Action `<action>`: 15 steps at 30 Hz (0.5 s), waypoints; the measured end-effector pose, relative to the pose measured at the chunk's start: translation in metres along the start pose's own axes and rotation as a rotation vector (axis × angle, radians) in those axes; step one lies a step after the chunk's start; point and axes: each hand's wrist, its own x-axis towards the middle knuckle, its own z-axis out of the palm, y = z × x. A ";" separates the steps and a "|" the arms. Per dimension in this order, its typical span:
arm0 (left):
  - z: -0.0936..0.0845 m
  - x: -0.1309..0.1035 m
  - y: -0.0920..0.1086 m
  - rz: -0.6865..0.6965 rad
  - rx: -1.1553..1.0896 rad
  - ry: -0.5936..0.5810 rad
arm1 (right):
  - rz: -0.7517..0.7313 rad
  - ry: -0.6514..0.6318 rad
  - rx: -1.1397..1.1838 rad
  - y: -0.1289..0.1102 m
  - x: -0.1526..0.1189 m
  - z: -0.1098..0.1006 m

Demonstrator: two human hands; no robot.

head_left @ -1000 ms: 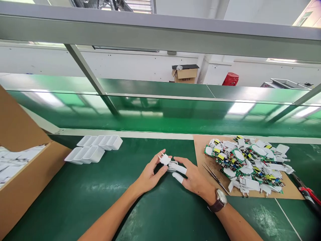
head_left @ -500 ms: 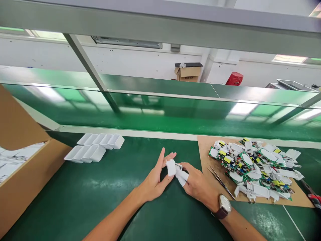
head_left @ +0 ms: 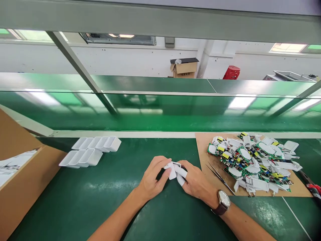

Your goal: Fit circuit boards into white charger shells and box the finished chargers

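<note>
Near the middle of the green bench, a small white plastic part (head_left: 172, 170) is held between both hands. My left hand (head_left: 154, 175) pinches its left side with thumb and fingers. Closed around its right side is my right hand (head_left: 194, 177), with white coverings on some fingertips and a watch on the wrist. Finer details of the part are hidden by the fingers. To the right, green circuit boards with white plastic pieces (head_left: 253, 160) lie heaped on a brown cardboard sheet (head_left: 204, 157).
Two rows of white plastic trays (head_left: 91, 157) stand at the back left. An open cardboard box (head_left: 32, 187) with white pieces is at the far left. Tweezers (head_left: 220, 177) lie on the cardboard sheet. Red-handled pliers (head_left: 311, 187) are at the far right. A metal frame crosses above.
My left hand's fingers, spread before, have closed onto the white part. The part has turned a little between the hands. The head view has shifted slightly.
</note>
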 end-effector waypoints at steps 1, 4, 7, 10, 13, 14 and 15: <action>-0.001 0.001 0.001 -0.023 -0.005 0.005 | 0.007 -0.003 -0.006 -0.001 0.001 -0.001; -0.003 0.002 0.002 -0.084 -0.030 -0.008 | -0.004 0.002 -0.046 -0.005 0.004 -0.003; -0.004 0.002 0.003 -0.141 -0.039 0.004 | -0.008 0.023 -0.065 -0.007 0.004 -0.004; -0.004 0.001 0.001 -0.155 -0.063 0.020 | -0.006 0.032 -0.038 -0.007 0.003 -0.002; -0.003 -0.001 -0.002 -0.162 -0.090 0.020 | -0.016 0.032 -0.051 -0.006 0.001 -0.002; -0.002 -0.002 -0.004 -0.168 -0.098 0.018 | -0.017 0.025 -0.052 -0.006 0.000 -0.003; -0.002 -0.002 -0.005 -0.174 -0.106 0.015 | -0.013 0.015 -0.038 -0.006 0.000 -0.004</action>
